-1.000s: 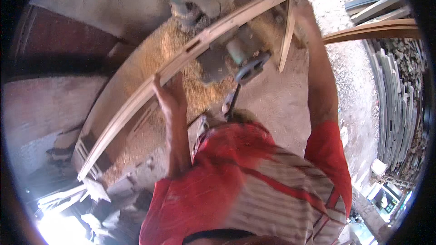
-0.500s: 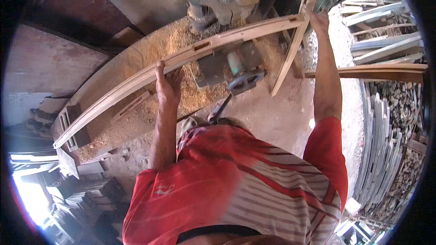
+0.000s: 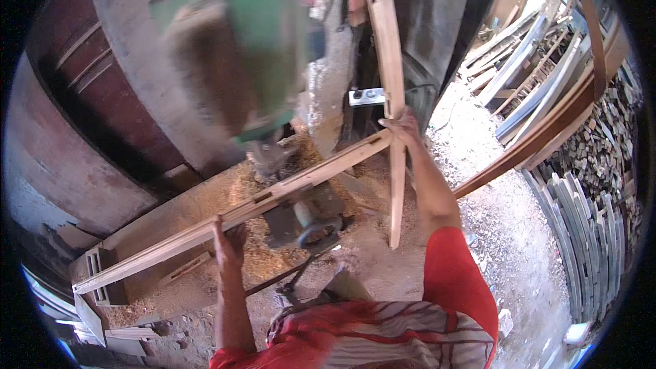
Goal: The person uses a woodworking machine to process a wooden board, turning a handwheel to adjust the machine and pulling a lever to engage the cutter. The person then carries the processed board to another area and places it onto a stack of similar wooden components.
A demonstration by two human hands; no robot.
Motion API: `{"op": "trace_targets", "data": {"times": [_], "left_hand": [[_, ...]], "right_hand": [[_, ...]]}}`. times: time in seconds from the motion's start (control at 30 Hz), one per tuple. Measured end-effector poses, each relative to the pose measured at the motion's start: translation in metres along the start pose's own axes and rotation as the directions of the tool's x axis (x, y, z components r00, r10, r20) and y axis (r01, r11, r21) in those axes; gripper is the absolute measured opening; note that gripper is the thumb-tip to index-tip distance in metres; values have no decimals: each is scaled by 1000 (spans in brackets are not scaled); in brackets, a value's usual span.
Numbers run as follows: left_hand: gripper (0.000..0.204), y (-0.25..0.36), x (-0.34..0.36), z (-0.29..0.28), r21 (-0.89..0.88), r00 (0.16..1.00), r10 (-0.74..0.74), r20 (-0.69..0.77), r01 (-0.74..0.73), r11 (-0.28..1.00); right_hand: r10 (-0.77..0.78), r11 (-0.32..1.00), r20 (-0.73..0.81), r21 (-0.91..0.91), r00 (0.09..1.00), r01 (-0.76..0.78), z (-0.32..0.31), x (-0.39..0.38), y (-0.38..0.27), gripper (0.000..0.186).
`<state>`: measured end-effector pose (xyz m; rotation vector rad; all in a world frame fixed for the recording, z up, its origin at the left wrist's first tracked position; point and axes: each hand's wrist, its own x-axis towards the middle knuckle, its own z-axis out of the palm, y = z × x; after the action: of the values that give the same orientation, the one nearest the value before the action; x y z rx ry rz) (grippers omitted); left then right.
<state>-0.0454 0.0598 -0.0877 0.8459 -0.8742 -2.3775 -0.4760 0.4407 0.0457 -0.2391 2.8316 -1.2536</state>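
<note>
A long pale wooden rail point(image 3: 157, 253) with cut slots runs slantwise from the lower left up to the middle right. My left hand point(image 3: 231, 246) grips it near its middle, fingers closed round the near edge. At the rail's right end a second wooden piece point(image 3: 386, 41), standing lengthwise in view, meets it at an angle. My right hand point(image 3: 408, 137) is closed at this meeting point, thumb over the second piece; some of its fingers are hidden. Under the rail is a machine's handwheel point(image 3: 320, 231).
A green machine point(image 3: 263, 34), partly blurred, stands beyond the rail. Sawdust and a small slotted offcut point(image 3: 184, 268) lie on the bench point(image 3: 154, 222). A white socket strip point(image 3: 367, 97) hangs behind the second piece. Timber stacks point(image 3: 581, 246) and a long brown board point(image 3: 526, 137) are at right.
The view has tilted up and turned, so more of the green machine shows and the second piece appears more upright. Both hands keep their hold on the wood.
</note>
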Motion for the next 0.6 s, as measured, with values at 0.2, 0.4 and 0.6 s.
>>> {"op": "trace_targets", "data": {"times": [0.2, 0.4, 0.6], "left_hand": [[81, -10, 18, -11, 47, 997, 61, 38, -63, 997], [77, 10, -14, 12, 75, 998, -52, -34, 54, 996], [77, 4, -24, 64, 98, 1000, -21, -5, 22, 995]], "right_hand": [[-102, 995, -204, -31, 974, 98, -7, 29, 60, 76], [47, 996, -227, 85, 973, -28, -104, 9, 80, 75], [45, 997, -401, 77, 915, -15, -175, 46, 150, 66]]}}
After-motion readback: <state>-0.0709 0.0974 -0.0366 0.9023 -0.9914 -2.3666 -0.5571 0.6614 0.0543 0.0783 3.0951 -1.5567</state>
